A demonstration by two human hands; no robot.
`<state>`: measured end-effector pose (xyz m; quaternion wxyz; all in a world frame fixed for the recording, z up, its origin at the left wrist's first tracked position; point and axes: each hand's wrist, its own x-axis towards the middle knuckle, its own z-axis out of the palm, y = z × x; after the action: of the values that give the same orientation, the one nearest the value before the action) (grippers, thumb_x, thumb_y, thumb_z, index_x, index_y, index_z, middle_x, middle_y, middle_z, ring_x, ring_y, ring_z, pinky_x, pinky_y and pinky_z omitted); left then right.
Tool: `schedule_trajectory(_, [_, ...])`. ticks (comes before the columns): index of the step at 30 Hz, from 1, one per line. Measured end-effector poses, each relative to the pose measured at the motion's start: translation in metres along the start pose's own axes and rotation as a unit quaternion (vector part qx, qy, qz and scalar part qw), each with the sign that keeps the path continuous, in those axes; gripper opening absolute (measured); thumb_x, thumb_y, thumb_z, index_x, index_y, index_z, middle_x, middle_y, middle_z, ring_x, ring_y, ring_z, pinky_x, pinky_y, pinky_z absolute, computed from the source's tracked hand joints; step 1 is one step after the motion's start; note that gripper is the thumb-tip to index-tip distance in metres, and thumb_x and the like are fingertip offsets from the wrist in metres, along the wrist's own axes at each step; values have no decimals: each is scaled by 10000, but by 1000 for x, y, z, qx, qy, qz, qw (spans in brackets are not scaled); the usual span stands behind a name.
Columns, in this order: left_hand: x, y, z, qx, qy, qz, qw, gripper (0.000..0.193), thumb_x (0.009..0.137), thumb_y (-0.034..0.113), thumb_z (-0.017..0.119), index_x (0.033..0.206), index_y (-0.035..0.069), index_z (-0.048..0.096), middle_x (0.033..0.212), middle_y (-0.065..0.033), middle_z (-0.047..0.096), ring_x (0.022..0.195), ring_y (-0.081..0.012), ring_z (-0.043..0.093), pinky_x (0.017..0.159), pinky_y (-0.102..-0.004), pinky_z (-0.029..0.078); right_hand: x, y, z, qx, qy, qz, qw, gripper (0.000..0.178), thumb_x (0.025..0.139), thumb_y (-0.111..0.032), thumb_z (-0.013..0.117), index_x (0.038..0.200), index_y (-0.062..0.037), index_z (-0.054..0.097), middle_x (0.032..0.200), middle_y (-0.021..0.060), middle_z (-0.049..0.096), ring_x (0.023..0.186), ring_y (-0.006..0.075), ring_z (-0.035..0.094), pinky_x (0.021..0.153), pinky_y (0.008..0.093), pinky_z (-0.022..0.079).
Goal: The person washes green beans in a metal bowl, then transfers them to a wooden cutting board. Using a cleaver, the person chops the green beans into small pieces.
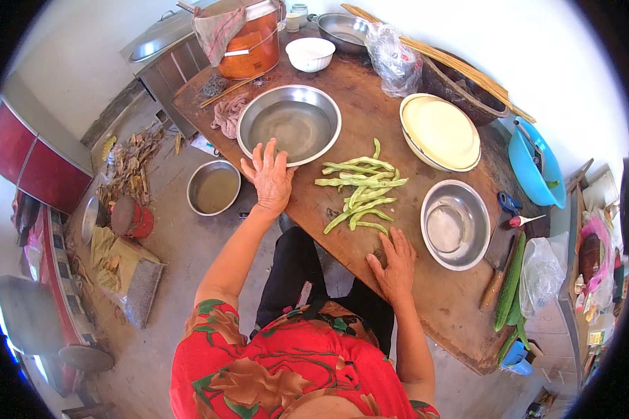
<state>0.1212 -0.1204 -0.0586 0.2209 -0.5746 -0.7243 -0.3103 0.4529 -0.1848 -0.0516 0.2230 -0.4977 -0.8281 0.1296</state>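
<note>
Overlapping green beans [363, 187], hands [396, 267] nearby, left one [270, 183] hiding some basin rim [338, 126]

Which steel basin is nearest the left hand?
The large steel basin left of the beans; the left hand overlaps its rim. The smaller table basin and off-table basin sit farther away.

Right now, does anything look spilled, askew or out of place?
The dry plant litter strewn on the floor left of the table looks untidy, perhaps out of place. On the table, the green beans lie loosely piled, and I see no obvious spill.
</note>
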Motion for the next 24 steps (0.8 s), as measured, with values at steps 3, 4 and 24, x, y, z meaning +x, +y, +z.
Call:
schedule_trajectory(3, [5, -5, 8, -20, 3, 4, 1000, 322, 756, 165, 765, 988, 61, 567, 1365, -130, 469, 1298, -404, 386, 1025, -652, 294, 2, -1, -1, -1, 2, -4, 1000, 538, 851, -328, 699, 1305, -66, 576, 1446, 180, 462, 1368, 361, 391, 1120, 500, 285])
schedule_trajectory(4, [9, -7, 12, -32, 6, 8, 999, 301, 760, 160, 761, 960, 60, 559, 1351, -128, 479, 1294, -408, 389, 1019, -658, 301, 2, -1, -1, -1, 2, -4, 1000, 539, 850, -328, 700, 1304, -66, 576, 1445, 181, 463, 1366, 362, 394, 1118, 500, 287])
schedule_trajectory(24, [94, -59, 83, 35, -9, 52, 998, 361, 756, 283, 775, 976, 57, 600, 1188, -138, 562, 1258, -382, 447, 1015, -534, 379, 0, 1, -2, -15, -3, 4, 1000, 553, 850, -361, 693, 1312, -83, 573, 1441, 169, 474, 1361, 350, 408, 1111, 493, 306])
